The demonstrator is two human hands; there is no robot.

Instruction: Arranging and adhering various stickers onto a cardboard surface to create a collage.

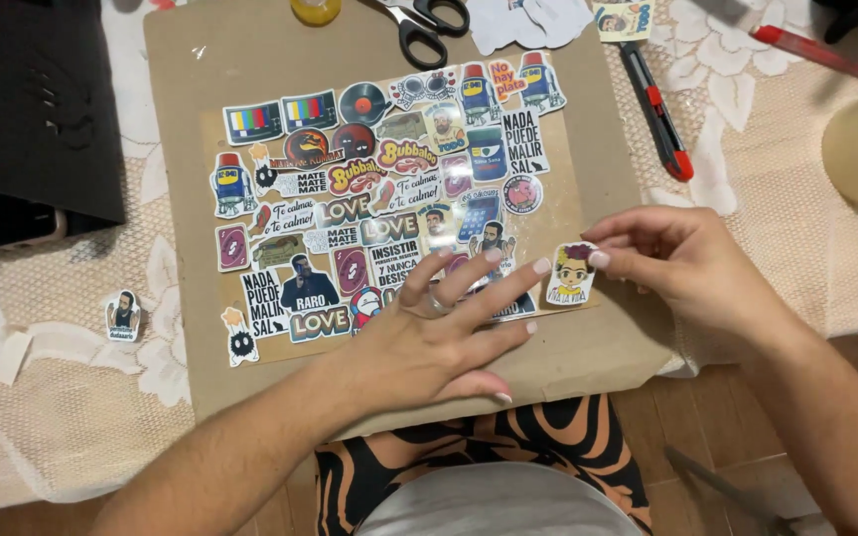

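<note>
Cardboard sheet (250,69) is pinned flat by spread left hand (439,337) so cartoon sticker (571,275), pinched by right hand (682,263), stays aligned.

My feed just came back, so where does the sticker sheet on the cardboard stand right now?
Done: the sticker sheet on the cardboard board is nearly covered with stickers. In hand: the right hand holds a cartoon-face sticker at the sheet's lower right corner while the left hand lies flat on the sheet. Left: one portrait sticker lies loose on the lace tablecloth.
</note>
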